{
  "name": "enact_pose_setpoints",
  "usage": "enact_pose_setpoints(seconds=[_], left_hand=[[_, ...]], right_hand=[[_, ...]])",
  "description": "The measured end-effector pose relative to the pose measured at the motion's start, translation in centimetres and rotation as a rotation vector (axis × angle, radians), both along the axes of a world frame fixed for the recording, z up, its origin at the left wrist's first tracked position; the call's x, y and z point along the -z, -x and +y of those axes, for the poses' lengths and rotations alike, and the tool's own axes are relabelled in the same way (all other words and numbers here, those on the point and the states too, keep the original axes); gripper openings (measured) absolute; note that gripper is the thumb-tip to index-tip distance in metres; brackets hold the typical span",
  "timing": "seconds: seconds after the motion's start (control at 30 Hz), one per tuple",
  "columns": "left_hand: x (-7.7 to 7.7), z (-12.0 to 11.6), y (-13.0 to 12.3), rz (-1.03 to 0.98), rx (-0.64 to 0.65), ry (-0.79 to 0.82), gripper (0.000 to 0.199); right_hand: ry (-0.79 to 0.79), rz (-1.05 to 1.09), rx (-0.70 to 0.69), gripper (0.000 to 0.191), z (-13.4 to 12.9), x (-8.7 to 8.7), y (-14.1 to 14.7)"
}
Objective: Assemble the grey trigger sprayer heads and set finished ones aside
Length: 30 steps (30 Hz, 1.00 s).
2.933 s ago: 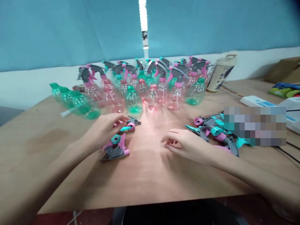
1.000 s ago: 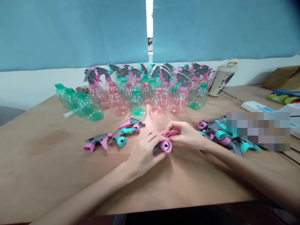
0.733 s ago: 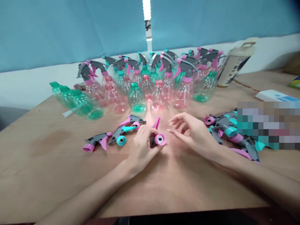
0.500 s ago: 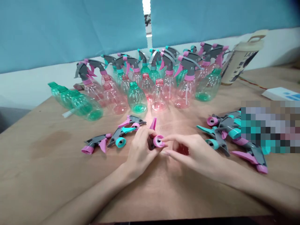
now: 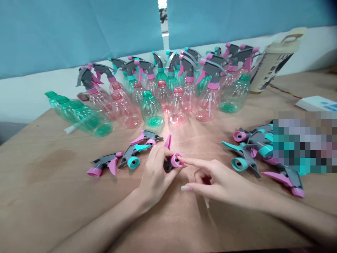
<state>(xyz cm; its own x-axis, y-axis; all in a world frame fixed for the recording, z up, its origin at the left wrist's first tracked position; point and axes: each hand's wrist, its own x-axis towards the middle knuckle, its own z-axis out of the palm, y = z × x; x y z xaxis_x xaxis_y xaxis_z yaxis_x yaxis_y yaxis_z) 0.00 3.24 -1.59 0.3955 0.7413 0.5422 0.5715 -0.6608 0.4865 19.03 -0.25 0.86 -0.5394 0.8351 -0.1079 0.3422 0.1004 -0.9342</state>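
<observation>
My left hand (image 5: pixel 156 172) is closed around a grey and pink trigger spray head (image 5: pixel 177 160), its round collar turned toward me. The pink lever of that spray head sticks up above my fingers. My right hand (image 5: pixel 218 179) has its index finger stretched out, the tip at the collar's opening. Its thumb is held apart below and the other fingers are curled, with nothing seen in them. Left of my left hand lie a teal-collared spray head (image 5: pixel 133 158) and a pink-collared spray head (image 5: pixel 105 163), with another pink one (image 5: pixel 147 137) just behind.
Clear pink bottles (image 5: pixel 178 109) and green bottles (image 5: pixel 152 110) stand across the back, several fitted with spray heads. More spray heads (image 5: pixel 243 160) are heaped at the right, beside a blurred patch. A cream tumbler (image 5: pixel 276 63) and a white box (image 5: pixel 317 107) are farther right.
My right thumb has moved down and away from the spray head, while the index finger has come onto its collar. My left hand keeps its hold. The view has shifted slightly.
</observation>
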Motion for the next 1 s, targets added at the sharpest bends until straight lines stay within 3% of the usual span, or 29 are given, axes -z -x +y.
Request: enact_pose_setpoints(seconds=[0.17, 0.33, 0.47, 0.7, 1.0], left_hand=[[0.1, 0.0, 0.2, -0.013, 0.063, 0.018, 0.014], [0.4, 0.2, 0.2, 0.015, 0.111, 0.055, 0.019], [0.6, 0.3, 0.2, 0.009, 0.107, 0.085, 0.023], [0.5, 0.1, 0.2, 0.015, 0.148, 0.123, 0.023], [0.4, 0.0, 0.1, 0.046, 0.184, 0.135, 0.018]], right_hand=[[-0.015, 0.01, 0.074, 0.048, 1.0, 0.9, -0.1], [-0.232, -0.042, 0.12, 0.034, 1.4, 1.8, -0.1], [-0.364, 0.0, 0.159, 0.032, 1.1, 2.6, 0.3], [-0.389, 0.115, 0.246, 0.026, 0.7, 3.4, 0.9], [-0.456, 0.052, 0.175, 0.02, 0.8, 3.1, 0.5]])
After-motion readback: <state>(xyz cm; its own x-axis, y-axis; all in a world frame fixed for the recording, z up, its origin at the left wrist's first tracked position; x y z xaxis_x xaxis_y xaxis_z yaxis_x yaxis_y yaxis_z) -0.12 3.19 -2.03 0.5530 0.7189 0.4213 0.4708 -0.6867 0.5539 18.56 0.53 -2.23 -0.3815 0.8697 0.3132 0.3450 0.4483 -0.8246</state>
